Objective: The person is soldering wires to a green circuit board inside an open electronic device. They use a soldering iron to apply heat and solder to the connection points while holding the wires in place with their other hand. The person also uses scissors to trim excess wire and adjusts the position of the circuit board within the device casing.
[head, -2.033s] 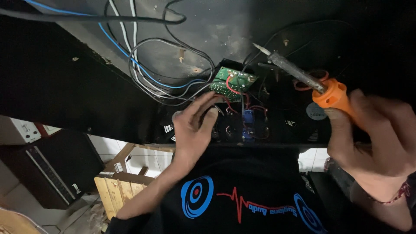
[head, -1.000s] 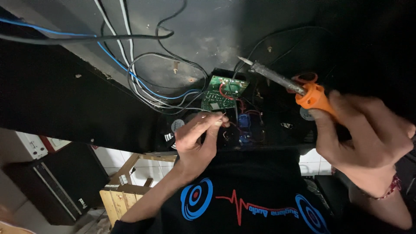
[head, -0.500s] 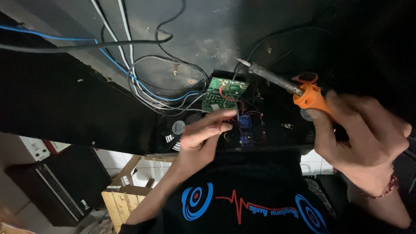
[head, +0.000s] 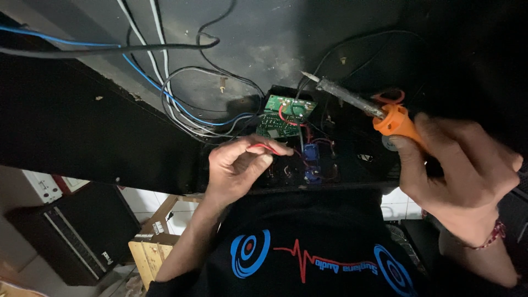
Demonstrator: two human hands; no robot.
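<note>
My right hand (head: 456, 170) grips a soldering iron (head: 363, 104) by its orange handle; the metal tip points left and hangs just above and to the right of a small green circuit board (head: 283, 115). My left hand (head: 239, 165) pinches a thin red wire (head: 264, 147) between thumb and fingers, just below and left of the board. Two blue components (head: 311, 162) sit to the right of that hand inside a black open box (head: 341, 176).
Blue, white and black cables (head: 165, 93) loop over the dark panel left of the board. A black speaker cabinet (head: 77, 236) and a wooden crate (head: 148, 256) lie at the lower left. My black shirt with a blue and red print (head: 308, 258) fills the bottom.
My left hand has come off the area by the board, closed its fingers and now pinches the red wire. The soldering iron has tilted a little and stayed above the board.
</note>
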